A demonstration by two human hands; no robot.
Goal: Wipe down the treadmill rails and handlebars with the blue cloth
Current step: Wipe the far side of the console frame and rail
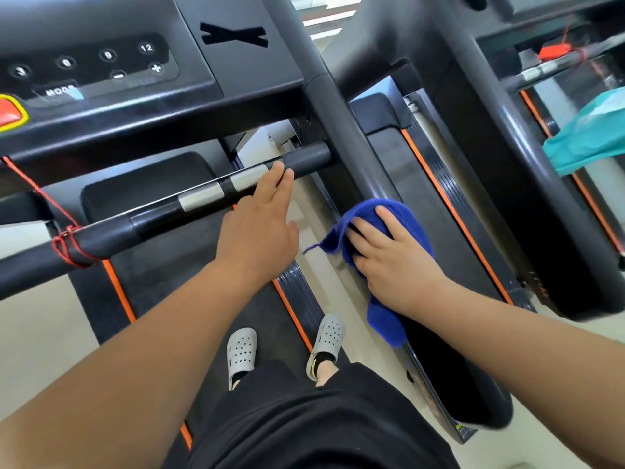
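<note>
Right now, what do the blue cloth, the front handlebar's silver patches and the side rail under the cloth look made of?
Blue cloth: soft, fuzzy weave, likely microfibre; it drapes and has a loose thread.
Silver patches: brushed metal by their dull sheen, probably pulse sensor plates.
Handlebar: smooth black coating, plastic or rubber, unclear which.
Side rail: glossy black, painted metal or hard plastic.

Blue cloth (378, 231), solid deep blue, right of centre; handlebar (189, 204) black with two silver plates, a red cord (67, 242) knotted at its left end; console (101, 69), upper left, black with white numerals and signs and a red button edged in yellow. Treadmill belt (176, 265) black, bordered by orange stripes; side rail (449, 384), lower right, glossy black. Clogs (240, 353) pale grey, dotted with holes; shorts (304, 424) black; a teal cloth (588, 137) at the right edge.
</note>
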